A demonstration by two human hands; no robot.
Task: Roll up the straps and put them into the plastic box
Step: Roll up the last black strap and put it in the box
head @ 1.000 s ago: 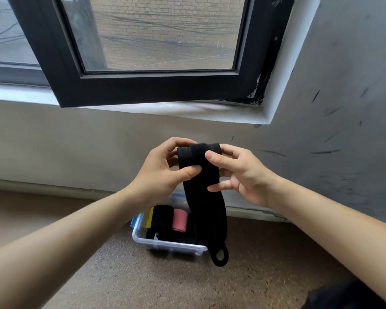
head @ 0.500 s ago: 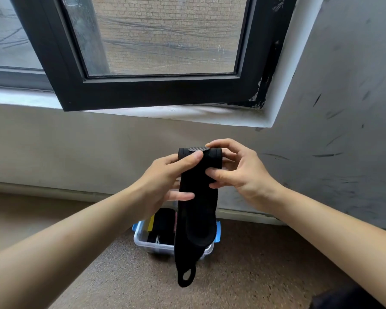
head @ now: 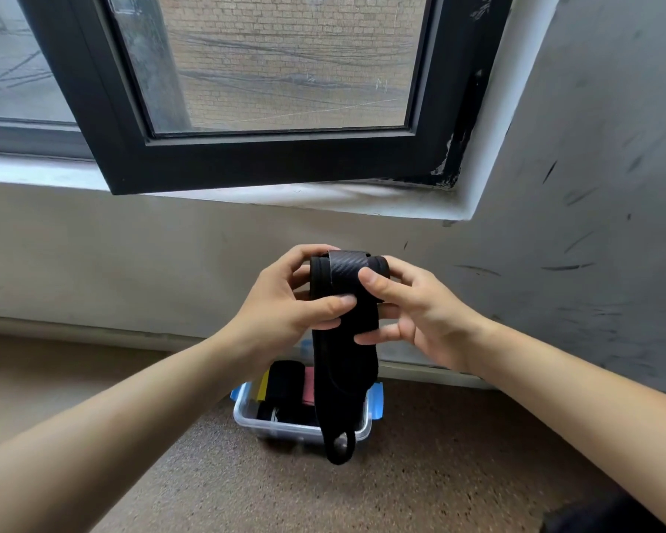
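On the floor (head: 439,475) against the wall (head: 131,263), directly under the hands, a clear plastic box (head: 270,430) with other rolled straps (head: 285,378) inside. Black strap (head: 345,340) held in the air above it: long axis vertical, free tail hanging to a loop end (head: 339,446) in front of the box rim, rolled part (head: 347,273) at the top with its axis running left-right. Left hand (head: 281,313) and right hand (head: 420,321) equally near, one at each end of the roll, fingers curled round it, thumbs on its front; my judgement is that further turns wind the tail upward.
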